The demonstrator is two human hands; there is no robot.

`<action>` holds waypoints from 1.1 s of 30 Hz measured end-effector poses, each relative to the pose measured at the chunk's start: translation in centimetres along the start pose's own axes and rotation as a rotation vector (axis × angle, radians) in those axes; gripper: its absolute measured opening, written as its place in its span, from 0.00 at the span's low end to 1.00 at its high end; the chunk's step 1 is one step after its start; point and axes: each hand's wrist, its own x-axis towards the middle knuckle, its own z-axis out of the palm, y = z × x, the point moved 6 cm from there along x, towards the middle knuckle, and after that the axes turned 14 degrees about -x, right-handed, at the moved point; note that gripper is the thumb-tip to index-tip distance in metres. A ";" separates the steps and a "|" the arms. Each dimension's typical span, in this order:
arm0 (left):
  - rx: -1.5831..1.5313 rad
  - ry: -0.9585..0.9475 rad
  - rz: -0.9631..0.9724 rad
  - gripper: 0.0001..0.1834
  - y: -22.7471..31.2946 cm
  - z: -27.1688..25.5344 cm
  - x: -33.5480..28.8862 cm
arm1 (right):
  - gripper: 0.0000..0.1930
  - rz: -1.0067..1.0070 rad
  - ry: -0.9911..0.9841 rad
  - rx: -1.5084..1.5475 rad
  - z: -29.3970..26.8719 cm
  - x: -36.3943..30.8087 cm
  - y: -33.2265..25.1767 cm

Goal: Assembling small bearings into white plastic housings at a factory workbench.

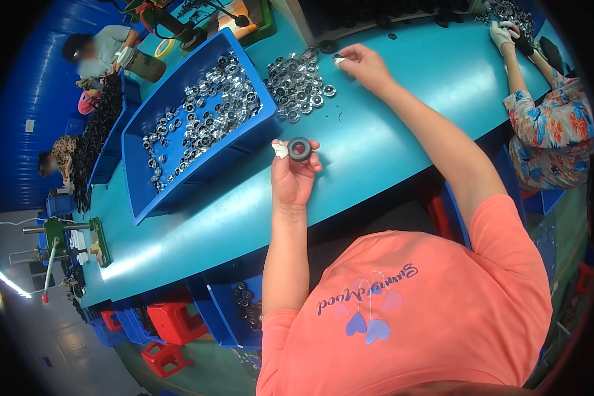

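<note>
The left hand, palm up near the table's near edge, was partly curled, its thumb and fingers gripping a black ring-shaped part with a reddish middle. White material showed at the thumb. From that hand, the right hand was at one o'clock over the teal table, nearly closed, thumb and fingertips drawn together; a dark bit and some white showed at the tips, but whether it was gripped could not be told. Just beside the right hand, at its ten o'clock, a black ring lay on the table.

At the left hand's twelve o'clock spread a pile of shiny metal pieces; at ten o'clock stood a blue bin holding similar pieces. A co-worker's gloved hand was at two o'clock, well apart, and a green hand press stood between eight and nine.
</note>
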 end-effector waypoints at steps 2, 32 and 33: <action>-0.004 -0.024 0.023 0.25 0.4 0.0 -0.2 | 0.22 0.021 -0.075 0.160 0.4 -1.1 -3.1; 0.019 -0.059 0.115 0.14 0.8 0.1 -0.1 | 0.21 -0.056 -0.654 0.619 5.3 -12.6 -9.7; 0.011 -0.076 0.099 0.13 0.8 0.2 -0.1 | 0.21 -0.077 -0.631 0.620 5.3 -12.5 -9.7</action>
